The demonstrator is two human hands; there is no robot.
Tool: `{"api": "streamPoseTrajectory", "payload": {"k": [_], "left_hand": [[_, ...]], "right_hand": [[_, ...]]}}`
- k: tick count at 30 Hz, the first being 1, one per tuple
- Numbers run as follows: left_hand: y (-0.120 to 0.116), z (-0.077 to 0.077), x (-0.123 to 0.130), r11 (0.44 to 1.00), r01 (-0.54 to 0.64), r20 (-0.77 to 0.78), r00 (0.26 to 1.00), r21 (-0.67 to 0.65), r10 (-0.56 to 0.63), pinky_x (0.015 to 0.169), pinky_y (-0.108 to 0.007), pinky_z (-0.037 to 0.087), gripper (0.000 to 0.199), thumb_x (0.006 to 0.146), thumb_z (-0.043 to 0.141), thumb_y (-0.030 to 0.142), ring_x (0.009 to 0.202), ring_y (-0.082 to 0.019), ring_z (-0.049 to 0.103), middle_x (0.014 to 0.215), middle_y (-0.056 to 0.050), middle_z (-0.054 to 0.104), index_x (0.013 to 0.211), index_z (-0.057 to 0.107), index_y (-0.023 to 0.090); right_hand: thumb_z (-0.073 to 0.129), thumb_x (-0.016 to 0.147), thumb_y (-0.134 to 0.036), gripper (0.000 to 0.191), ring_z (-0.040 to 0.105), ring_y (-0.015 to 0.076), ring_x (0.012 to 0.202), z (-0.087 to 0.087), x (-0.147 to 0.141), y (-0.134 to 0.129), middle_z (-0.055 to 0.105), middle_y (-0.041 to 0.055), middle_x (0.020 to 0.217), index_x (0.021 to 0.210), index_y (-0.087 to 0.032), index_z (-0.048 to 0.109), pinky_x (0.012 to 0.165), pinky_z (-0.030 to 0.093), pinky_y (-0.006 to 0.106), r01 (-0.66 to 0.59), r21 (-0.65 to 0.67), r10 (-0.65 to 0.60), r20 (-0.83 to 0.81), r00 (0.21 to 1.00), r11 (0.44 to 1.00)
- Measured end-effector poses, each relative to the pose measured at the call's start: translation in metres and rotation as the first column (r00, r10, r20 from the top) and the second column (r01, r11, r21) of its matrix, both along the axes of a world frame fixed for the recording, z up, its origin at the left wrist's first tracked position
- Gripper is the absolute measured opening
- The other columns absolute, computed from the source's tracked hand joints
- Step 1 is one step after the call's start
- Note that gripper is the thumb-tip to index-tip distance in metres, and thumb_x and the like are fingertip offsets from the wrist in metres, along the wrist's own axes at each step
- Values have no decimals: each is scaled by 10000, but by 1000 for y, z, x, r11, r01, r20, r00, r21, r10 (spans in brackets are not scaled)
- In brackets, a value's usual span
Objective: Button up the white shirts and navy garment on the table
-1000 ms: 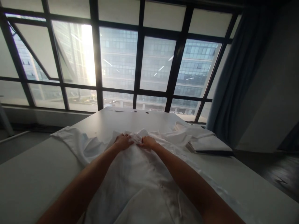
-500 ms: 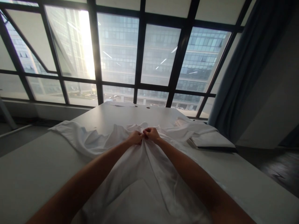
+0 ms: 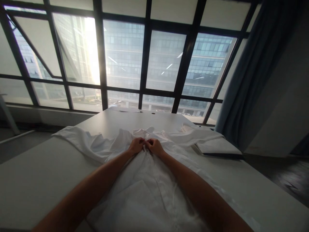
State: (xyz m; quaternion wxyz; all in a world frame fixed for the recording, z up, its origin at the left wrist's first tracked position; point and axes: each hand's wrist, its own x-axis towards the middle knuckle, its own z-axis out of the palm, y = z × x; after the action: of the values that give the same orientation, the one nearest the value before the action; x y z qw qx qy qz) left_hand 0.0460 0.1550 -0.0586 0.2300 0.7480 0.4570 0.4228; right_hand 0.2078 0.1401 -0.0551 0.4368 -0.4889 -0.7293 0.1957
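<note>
A white shirt [image 3: 142, 193] lies spread toward me, one sleeve [image 3: 79, 140] reaching left and the other sleeve [image 3: 193, 135] reaching right. Near its collar end, my left hand [image 3: 137, 145] is closed in a pinch on the cloth. My right hand [image 3: 154, 146] pinches the shirt right beside it, the fingertips of both hands almost meeting. Folds run from the pinched spot down toward me. Whether a button sits between the fingers is too small to make out.
The shirt rests on a long white table [image 3: 116, 120]. On the right, under the sleeve's end, lies a flat white object with a dark edge [image 3: 219, 148]. Large dark-framed windows [image 3: 166, 61] stand behind the table, with a blue curtain [image 3: 243, 83] to the right.
Both hands have come slightly down and nearer to me, still pinching the shirt. The cloth below them hangs less sharply creased. The view has tilted a little.
</note>
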Motion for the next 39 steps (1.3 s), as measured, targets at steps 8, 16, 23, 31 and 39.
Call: {"api": "streamPoseTrajectory", "payload": {"k": [8,16,23,31,39], "left_hand": [[-9,7,-1,999,30,-56,998,11,-29,693,-237,472,287,809,539,286,714,-155,609,763,-35,720,885,753,110],[-19,12,7,999,-22,-193,981,26,27,697,-235,469,253,865,490,217,727,-158,614,737,-36,701,844,724,123],[-23,16,8,992,11,-422,906,127,44,837,-305,484,244,895,463,162,882,-215,652,922,-127,723,855,701,125],[-35,18,12,994,48,-549,836,99,14,825,-303,485,223,860,499,140,928,-237,664,977,-124,726,920,714,143],[-27,18,6,996,-93,-237,967,14,94,766,-255,464,270,896,503,246,827,-188,663,911,-91,747,959,744,143]], "right_hand": [[561,808,-266,161,565,141,603,1,1,-12,642,3,657,763,-151,665,595,412,219,-18,82,14,59,998,996],[557,788,-151,105,578,154,712,8,3,-15,662,27,754,760,-161,658,682,418,224,31,153,-64,219,974,988],[554,867,-155,96,602,174,793,13,1,-22,677,72,894,852,-160,649,704,399,230,71,169,-145,481,865,983],[491,960,-200,166,624,180,847,19,8,-21,686,96,999,981,-162,651,716,376,239,208,179,-273,548,791,962],[597,895,-296,144,608,165,772,9,6,-28,689,50,876,933,-179,671,702,403,231,89,180,-151,365,919,980]]}}
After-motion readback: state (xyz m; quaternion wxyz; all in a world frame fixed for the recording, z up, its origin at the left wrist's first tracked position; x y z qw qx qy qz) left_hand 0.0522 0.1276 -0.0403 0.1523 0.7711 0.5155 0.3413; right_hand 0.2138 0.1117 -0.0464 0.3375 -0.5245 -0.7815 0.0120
